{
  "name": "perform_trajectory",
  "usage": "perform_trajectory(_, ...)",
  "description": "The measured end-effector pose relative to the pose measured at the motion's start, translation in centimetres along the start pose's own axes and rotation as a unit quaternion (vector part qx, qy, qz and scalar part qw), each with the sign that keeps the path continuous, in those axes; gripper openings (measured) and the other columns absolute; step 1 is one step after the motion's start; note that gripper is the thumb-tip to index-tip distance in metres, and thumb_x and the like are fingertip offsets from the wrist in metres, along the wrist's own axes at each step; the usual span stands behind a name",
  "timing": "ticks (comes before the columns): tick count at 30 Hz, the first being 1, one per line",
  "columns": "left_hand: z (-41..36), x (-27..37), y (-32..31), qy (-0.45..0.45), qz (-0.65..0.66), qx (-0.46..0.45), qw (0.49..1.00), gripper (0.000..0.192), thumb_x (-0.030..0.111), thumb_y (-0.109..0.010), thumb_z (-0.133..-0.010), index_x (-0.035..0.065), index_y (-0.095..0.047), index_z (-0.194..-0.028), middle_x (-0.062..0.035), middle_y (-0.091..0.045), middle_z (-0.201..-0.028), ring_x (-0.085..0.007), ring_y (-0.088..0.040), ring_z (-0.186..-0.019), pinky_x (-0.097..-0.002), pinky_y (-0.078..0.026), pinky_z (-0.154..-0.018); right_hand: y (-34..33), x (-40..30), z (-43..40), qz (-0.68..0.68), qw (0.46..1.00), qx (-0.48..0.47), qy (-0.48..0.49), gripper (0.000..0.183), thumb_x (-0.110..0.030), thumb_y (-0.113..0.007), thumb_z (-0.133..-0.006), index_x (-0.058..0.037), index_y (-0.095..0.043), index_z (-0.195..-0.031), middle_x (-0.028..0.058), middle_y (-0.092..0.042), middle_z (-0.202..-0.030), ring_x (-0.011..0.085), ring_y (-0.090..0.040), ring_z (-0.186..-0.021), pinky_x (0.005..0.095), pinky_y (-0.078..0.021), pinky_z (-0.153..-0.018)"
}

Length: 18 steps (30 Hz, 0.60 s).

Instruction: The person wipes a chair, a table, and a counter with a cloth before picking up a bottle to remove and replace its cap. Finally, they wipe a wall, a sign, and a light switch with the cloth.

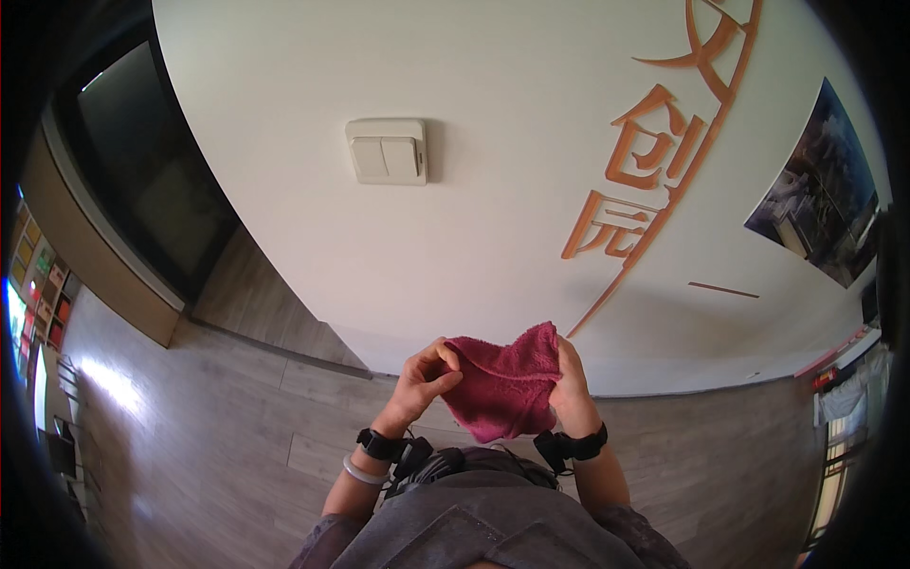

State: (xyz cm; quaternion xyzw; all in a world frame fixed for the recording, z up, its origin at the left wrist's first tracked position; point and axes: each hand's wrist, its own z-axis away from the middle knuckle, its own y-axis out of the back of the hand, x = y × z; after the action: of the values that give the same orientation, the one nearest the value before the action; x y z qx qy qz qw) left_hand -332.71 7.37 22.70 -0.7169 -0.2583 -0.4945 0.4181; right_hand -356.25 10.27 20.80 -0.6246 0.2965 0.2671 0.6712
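A dark red terry cloth (501,387) is stretched between my two hands at waist height, in front of my body. My left hand (425,377) pinches its left edge between thumb and fingers. At the opposite edge, my right hand (571,377) grips the cloth, which partly hides its fingers. A fold runs across the upper part of the fabric, and one corner sticks up near my right hand. Beyond the cloth rises a white wall (483,256) bearing a double rocker light switch (387,153), well apart from both hands.
Raised orange lettering (640,160) and a dark picture (817,188) are on the wall at right. At left is a doorway with a dark door panel (153,156). Grey wood-look flooring (234,441) surrounds me. Chairs (67,427) stand at far left.
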Motion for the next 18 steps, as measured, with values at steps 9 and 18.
perform_trajectory(9, -0.7, -1.0, 2.4, -0.184, -0.568, 0.057, 0.800, 0.014, -0.004, -0.056, -0.077, 0.0062, -0.064, -0.082, -0.0101, -0.049, -0.093, -0.0250, -0.055, -0.081, -0.0332, -0.046, -0.069, -7.1, 0.7, -0.2, 0.091, 0.990, -0.034, 0.100, 0.031, -0.027, -0.045, -0.097, -0.0004, -0.058, -0.102, 0.0049, -0.063, -0.094, 0.0116, -0.059, -0.085, 0.0277, -0.0485, -0.077)
perform_trajectory(18, 4.8, -7.3, 7.1, -0.116, -0.225, 0.111, 0.961, 0.055, 0.028, -0.068, -0.081, 0.0052, -0.047, -0.126, -0.0121, -0.048, -0.124, -0.0281, -0.039, -0.124, -0.0385, -0.032, -0.103, -12.2, 6.3, 1.7, 0.496, 0.746, -0.370, 0.244, 0.019, -0.006, -0.059, -0.082, -0.0033, -0.057, -0.101, 0.0129, -0.053, -0.080, 0.0314, -0.052, -0.076, 0.0407, -0.0423, -0.066)
